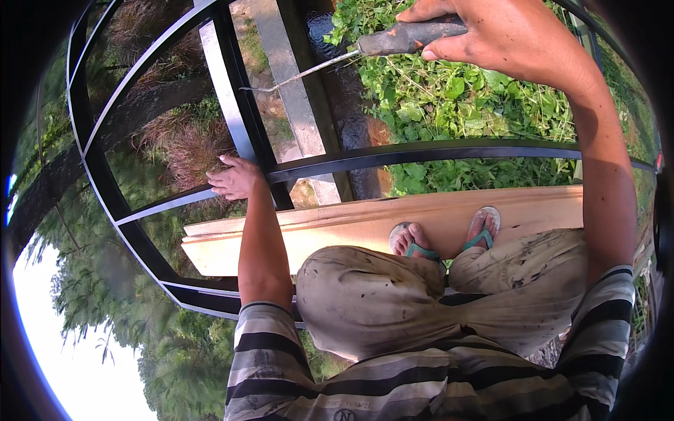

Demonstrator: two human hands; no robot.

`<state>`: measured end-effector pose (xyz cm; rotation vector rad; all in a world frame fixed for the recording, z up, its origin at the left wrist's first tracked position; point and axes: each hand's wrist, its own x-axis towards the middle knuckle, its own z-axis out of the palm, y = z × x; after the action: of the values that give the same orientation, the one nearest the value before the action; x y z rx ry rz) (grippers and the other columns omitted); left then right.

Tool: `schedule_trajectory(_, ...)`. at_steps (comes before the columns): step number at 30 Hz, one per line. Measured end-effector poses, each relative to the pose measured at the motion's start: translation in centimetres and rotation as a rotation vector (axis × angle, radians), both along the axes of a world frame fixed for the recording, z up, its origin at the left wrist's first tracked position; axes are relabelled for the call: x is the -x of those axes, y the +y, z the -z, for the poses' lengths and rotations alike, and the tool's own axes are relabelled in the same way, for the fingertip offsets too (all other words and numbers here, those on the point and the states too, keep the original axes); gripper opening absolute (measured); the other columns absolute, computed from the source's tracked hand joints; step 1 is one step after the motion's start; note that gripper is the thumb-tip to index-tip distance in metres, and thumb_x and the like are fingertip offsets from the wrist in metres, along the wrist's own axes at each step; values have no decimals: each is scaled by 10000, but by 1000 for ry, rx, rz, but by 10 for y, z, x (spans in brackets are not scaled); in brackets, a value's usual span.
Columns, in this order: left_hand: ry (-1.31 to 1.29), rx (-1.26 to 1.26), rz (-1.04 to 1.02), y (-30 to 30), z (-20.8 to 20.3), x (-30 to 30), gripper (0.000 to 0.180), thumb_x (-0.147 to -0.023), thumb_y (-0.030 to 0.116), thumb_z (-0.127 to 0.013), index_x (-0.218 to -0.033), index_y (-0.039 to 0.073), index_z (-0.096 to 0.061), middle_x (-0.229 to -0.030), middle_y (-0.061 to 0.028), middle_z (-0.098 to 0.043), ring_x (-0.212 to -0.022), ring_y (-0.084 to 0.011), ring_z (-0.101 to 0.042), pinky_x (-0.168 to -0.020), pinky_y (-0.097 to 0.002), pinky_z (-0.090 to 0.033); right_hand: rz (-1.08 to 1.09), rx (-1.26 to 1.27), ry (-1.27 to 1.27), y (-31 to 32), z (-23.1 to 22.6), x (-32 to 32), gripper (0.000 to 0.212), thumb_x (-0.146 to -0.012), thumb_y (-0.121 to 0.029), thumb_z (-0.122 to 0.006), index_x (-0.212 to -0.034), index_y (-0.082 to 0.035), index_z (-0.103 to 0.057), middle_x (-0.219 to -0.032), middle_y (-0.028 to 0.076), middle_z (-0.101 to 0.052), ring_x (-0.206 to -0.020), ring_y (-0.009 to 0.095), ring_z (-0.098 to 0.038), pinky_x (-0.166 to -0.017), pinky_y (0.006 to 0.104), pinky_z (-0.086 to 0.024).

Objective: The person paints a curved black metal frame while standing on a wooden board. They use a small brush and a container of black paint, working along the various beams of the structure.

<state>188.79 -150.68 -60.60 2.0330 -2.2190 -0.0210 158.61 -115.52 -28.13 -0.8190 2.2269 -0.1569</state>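
Observation:
My right hand (484, 42) is closed around the dark, worn handle of a welding electrode holder (397, 38). From its tip a thin, slightly bent electrode rod (316, 69) runs left. The rod's end appears over a black metal crossbar (242, 105); whether they touch I cannot tell. My left hand (237, 179) rests on the black metal frame (421, 153) where bars meet, its fingers stretched out to the left along a bar. The palm side is hidden.
Under my sandalled feet lies a wooden plank (337, 235). Curved black bars (88, 161) bow out on the left. Below the frame are a concrete beam (288, 77), a narrow strip of water (361, 140) and green plants (449, 98). Trees stand at lower left.

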Motion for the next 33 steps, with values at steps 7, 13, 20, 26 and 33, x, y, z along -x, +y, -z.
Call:
schedule_trajectory(7,-10,9,-19,-5,-4,-7,790,-1053,634,-359,-1604,71,-309,-1662,-172,-320,-1549,-387,-248,-1215,-595,-263,-63,-26,116,-15,30,16,264,-890,-205,-775,-1131,-98,-798,-632,12,-631,-552,106,-491,-488,313,-385)
schedule_trajectory(13,8,-35,13,10,2,7,786,-1056,618,-360,-1606,60,-304,-1655,-180,-327,-1545,-398,-253,-1222,-590,-257,-2,91,59,3,4,45,266,-853,-206,-804,-1106,-122,-811,-672,5,-680,-517,81,-452,-474,285,-342)
schedule_trajectory(20,-9,-32,11,3,-3,2,779,-1058,609,-367,-1606,59,-299,-1648,-186,-333,-1544,-421,-234,-1214,-586,-287,22,117,19,-2,19,68,291,-844,-199,-806,-1125,-122,-810,-687,-4,-697,-518,87,-435,-467,303,-324)
schedule_trajectory(26,-11,-38,10,3,-7,2,783,-1055,620,-370,-1611,75,-294,-1656,-175,-325,-1542,-422,-236,-1205,-590,-295,-171,265,188,-6,38,84,304,-833,-223,-817,-1111,-99,-814,-727,7,-730,-560,102,-533,-491,304,-390)
schedule_trajectory(33,-22,-62,8,3,-5,4,775,-1053,620,-379,-1613,90,-297,-1667,-158,-311,-1553,-409,-218,-1209,-587,-289,-43,329,130,-15,23,111,319,-805,-201,-832,-1093,-65,-807,-806,64,-779,-666,114,-674,-572,303,-497)
